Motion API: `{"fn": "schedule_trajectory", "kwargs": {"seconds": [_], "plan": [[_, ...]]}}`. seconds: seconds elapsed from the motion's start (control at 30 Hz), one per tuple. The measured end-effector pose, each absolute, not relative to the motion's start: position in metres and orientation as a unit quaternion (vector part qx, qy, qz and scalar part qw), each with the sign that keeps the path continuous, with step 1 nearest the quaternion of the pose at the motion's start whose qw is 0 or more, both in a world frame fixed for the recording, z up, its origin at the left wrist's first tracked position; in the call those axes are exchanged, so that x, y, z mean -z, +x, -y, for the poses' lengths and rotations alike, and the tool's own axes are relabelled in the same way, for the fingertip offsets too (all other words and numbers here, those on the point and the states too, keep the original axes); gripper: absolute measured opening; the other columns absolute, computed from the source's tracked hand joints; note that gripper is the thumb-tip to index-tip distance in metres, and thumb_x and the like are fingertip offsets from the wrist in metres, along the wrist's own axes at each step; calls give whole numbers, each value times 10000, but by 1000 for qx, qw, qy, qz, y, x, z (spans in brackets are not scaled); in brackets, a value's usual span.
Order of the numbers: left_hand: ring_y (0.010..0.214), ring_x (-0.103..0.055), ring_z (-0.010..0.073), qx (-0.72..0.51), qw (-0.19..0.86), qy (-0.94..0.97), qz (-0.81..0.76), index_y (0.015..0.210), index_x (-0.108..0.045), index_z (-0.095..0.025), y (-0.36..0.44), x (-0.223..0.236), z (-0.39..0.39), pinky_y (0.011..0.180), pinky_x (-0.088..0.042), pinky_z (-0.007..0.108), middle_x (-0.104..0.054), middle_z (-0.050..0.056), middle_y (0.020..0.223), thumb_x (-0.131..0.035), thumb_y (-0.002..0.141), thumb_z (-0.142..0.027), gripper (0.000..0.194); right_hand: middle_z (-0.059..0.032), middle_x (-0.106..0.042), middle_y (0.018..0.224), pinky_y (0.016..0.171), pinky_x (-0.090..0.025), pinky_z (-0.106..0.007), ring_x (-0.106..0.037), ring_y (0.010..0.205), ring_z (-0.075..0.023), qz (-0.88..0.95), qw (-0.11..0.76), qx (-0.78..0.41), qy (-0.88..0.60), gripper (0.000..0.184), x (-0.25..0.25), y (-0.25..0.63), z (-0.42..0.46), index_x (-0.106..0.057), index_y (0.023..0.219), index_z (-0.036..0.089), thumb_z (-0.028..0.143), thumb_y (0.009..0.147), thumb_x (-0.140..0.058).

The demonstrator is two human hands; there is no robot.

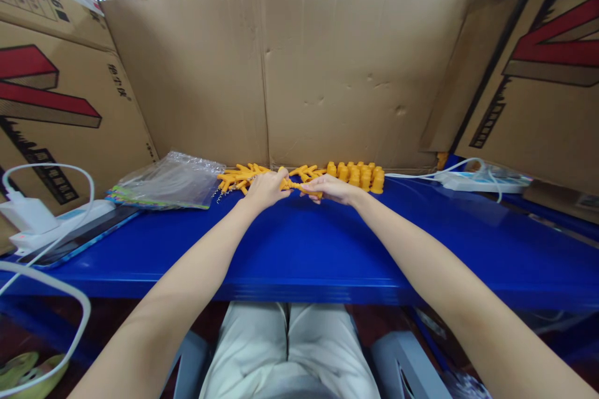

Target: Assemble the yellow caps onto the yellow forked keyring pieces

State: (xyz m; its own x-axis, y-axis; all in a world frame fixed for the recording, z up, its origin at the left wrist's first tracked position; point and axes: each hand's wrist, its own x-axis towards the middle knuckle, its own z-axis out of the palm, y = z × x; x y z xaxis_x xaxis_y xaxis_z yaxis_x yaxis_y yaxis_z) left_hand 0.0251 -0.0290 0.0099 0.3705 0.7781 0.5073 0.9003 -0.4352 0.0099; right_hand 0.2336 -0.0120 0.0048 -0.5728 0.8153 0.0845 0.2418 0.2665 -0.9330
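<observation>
Both hands meet at the back middle of the blue shelf. My left hand (267,189) is closed on one end of a small orange plastic piece (295,185). The fingers of my right hand (331,188) pinch its other end. A thin part of it shows between the hands, but its full shape is hidden. Left of my left hand lies a pile of orange branch-shaped pieces (239,176), with small dark metal chains (219,194) at its edge. Another orange branched piece (306,172) lies behind the hands. Several orange stubby, trunk-like pieces (360,173) stand in rows beside my right hand.
A cardboard panel (355,75) closes off the back of the blue shelf (318,243). Clear plastic bags (168,181) lie at left, near a phone (84,234) and a charger (30,215) with white cable. A white power strip (486,182) sits at right.
</observation>
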Motion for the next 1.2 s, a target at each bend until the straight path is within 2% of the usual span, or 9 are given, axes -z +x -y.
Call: {"fn": "schedule_trajectory", "kwargs": {"seconds": [0.1,0.23,0.33,0.43,0.6,0.83,1.0,1.2], "plan": [[887,-662,270,227,97,-802,544,1032,-610,-202,25,-10,28,737,-460,312,-706,68,869,-681,758,-415,354,-26,-623,669,608,-434,-271,-555,614,-127,799,302,-337,-395,371,-4,233,8,-683,804,137,506,763,-683],[886,-651,268,242,62,-795,554,983,-618,-190,25,-8,26,736,-464,315,-699,70,864,-711,730,-436,364,-65,-679,852,727,-437,-290,-603,783,-173,865,307,-84,-388,273,-5,235,8,-696,905,135,356,749,-728],[880,-654,276,250,56,-791,555,964,-621,-203,25,-8,25,745,-466,325,-702,62,841,-732,701,-435,368,-68,-669,824,704,-414,-284,-588,751,-171,881,270,-16,-389,222,-6,235,10,-690,876,131,337,794,-686],[853,-662,276,245,57,-793,554,959,-623,-212,26,-9,25,740,-465,328,-701,52,791,-707,720,-442,342,-40,-624,725,621,-369,-270,-536,648,-148,882,247,-21,-402,240,-8,235,13,-667,810,131,371,814,-657],[877,-667,275,228,85,-798,552,988,-631,-214,27,-11,27,724,-463,312,-711,64,832,-671,752,-434,325,22,-509,599,546,-292,-252,-437,550,-103,873,258,-81,-406,266,-9,236,12,-594,682,152,385,782,-672],[884,-671,295,215,117,-800,547,1056,-620,-208,28,-10,28,736,-470,329,-716,83,870,-630,785,-413,340,62,-398,546,488,-237,-230,-327,498,-61,863,278,-151,-394,399,-8,239,7,-527,623,167,517,728,-688],[891,-672,283,205,140,-801,546,1083,-602,-200,29,-11,29,742,-466,322,-715,91,879,-596,808,-409,345,58,-388,555,495,-234,-234,-325,512,-66,860,276,-173,-392,369,-9,238,9,-509,613,172,478,740,-673],[898,-668,256,227,140,-793,547,1080,-584,-210,31,-11,29,731,-456,293,-713,86,916,-583,819,-373,308,40,-458,575,527,-307,-238,-413,545,-88,853,292,-174,-396,343,-8,239,7,-570,657,159,477,734,-675]]}}
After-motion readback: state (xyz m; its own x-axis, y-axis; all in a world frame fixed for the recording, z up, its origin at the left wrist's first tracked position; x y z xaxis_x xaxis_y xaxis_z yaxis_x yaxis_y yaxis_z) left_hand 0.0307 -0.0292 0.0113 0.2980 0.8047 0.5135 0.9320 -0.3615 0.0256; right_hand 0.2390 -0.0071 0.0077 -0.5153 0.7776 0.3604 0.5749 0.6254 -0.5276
